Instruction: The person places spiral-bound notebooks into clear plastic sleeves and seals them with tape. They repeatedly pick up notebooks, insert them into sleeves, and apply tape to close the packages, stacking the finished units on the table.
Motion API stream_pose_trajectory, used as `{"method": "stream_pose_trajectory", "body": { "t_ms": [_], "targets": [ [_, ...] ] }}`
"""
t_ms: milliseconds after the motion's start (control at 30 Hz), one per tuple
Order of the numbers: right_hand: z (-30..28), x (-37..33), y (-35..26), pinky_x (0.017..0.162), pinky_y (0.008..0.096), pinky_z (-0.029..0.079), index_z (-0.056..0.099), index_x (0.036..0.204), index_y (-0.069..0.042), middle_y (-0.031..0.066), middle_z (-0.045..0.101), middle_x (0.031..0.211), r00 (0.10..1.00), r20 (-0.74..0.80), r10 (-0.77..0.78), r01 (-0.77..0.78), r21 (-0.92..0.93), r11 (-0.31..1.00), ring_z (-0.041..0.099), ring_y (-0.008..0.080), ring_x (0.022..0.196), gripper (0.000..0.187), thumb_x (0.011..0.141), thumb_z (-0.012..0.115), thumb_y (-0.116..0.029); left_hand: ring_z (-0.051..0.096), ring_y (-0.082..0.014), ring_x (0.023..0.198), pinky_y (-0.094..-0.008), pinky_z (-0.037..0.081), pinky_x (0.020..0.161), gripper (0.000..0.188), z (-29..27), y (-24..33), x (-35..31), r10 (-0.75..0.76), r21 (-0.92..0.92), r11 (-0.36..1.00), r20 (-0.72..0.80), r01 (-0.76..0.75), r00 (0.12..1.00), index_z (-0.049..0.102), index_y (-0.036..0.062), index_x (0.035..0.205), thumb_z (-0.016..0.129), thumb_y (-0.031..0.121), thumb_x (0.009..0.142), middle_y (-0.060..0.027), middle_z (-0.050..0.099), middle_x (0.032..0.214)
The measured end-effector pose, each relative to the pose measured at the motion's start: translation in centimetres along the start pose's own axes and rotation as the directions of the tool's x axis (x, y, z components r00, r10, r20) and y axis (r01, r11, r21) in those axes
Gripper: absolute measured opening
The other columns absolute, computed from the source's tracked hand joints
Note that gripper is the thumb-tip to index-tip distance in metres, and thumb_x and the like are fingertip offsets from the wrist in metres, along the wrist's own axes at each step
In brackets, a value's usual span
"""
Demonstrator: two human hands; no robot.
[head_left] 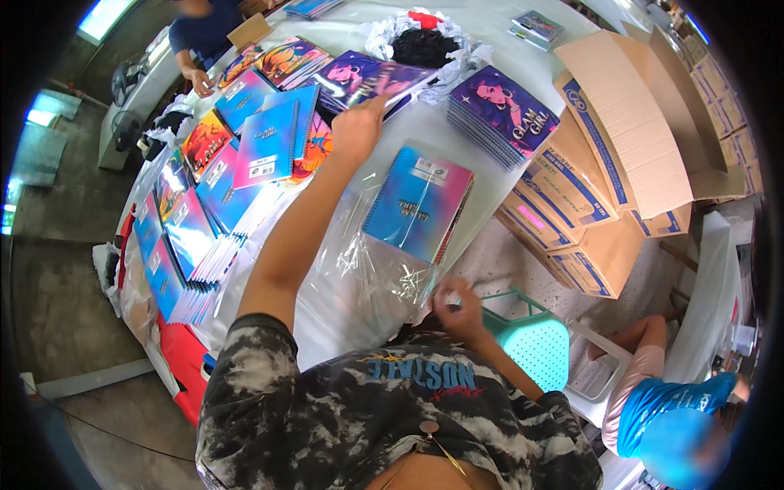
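My left hand (358, 131) reaches across the table, its fingers closed on the edge of a purple spiral notebook (402, 80). That notebook is lifted and tilted over a row of purple notebooks (347, 72). Close to my body, my right hand (459, 310) is curled and slightly blurred beside the table's near edge. Whatever its fingers hold, if anything, cannot be made out. Between my hands a small pile of blue-and-pink spiral notebooks (418, 200) lies by crumpled clear plastic (408, 282). Right of the lifted notebook stands a neat stack of purple notebooks (502, 114).
Overlapping blue notebooks (265, 143) and orange ones (206, 145) cover the table's left. Cardboard boxes (572, 192) are stacked at right, one with raised flaps. A turquoise stool (531, 347) stands by my right arm. One person (200, 37) works across the table; another (678, 416) sits lower right.
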State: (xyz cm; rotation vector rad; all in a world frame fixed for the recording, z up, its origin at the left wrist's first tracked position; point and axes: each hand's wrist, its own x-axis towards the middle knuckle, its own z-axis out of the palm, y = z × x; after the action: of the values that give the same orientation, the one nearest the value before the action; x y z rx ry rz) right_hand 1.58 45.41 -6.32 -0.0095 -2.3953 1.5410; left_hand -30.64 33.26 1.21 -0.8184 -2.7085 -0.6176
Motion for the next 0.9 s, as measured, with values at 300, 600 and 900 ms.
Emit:
{"method": "stream_pose_trajectory", "body": {
  "t_ms": [300,600,900],
  "targets": [
    [-3.9,10.4,-7.2,0.093,0.0381,0.042,0.064,0.103,-0.004,0.0086,0.068,0.093,0.891,0.167,-0.422,0.403,0.137,0.905,0.062,0.0252,0.096,0.038,0.066,0.071,-0.008,0.059,-0.0287,0.102,-0.038,0.044,0.09,0.029,-16.2,3.8,-18.5,0.203,-0.516,0.837,-0.015,-0.182,0.979,0.06,0.0039,0.111,0.058,0.01,0.083,-0.0119,0.062,0.11],
    [5.4,6.1,-12.0,0.091,0.0355,0.043,0.067,0.097,-0.015,0.0005,0.066,0.104,0.642,0.182,-0.745,0.763,-0.245,0.598,0.059,0.0212,0.104,0.022,0.077,0.058,-0.013,0.046,-0.0231,0.119,-0.0431,0.039,0.095,0.07,-12.4,5.0,-33.2,-0.391,-0.896,-0.337,0.413,0.29,0.823,0.027,0.0026,0.138,0.044,0.049,0.09,-0.0128,0.046,0.131],
    [8.6,-2.5,-10.1,0.102,0.0373,0.023,0.066,0.105,-0.029,-0.0097,0.059,0.116,0.683,0.271,-0.678,0.72,-0.407,0.562,0.045,0.0151,0.119,0.028,0.079,0.057,-0.021,0.061,-0.0184,0.098,-0.0323,0.052,0.082,0.036,-13.5,2.7,-40.6,-0.346,-0.628,-0.617,0.757,0.473,0.554,0.046,0.0005,0.122,0.054,0.016,0.09,-0.0099,0.061,0.109]
  ]
}}
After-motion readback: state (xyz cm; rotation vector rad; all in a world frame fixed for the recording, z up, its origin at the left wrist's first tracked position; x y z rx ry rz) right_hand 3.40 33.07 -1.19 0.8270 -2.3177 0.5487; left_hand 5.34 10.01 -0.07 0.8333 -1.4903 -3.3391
